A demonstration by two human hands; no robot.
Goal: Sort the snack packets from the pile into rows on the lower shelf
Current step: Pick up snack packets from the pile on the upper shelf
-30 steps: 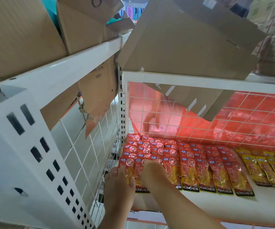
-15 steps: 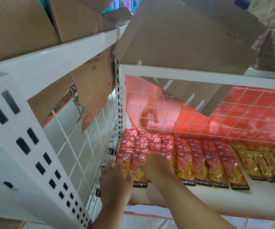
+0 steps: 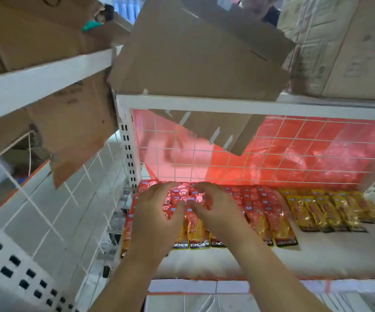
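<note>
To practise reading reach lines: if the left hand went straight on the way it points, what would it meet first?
The left hand rests on the red packets; beyond them, probably the wire grid at the back, though depth is unclear.

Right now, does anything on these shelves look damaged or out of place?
Yes. The cardboard box sits tilted on the upper shelf, one flap drooping below the shelf edge. To its left, a torn cardboard sheet hangs down. The red packets and yellow packets lie in neat rows.
</note>
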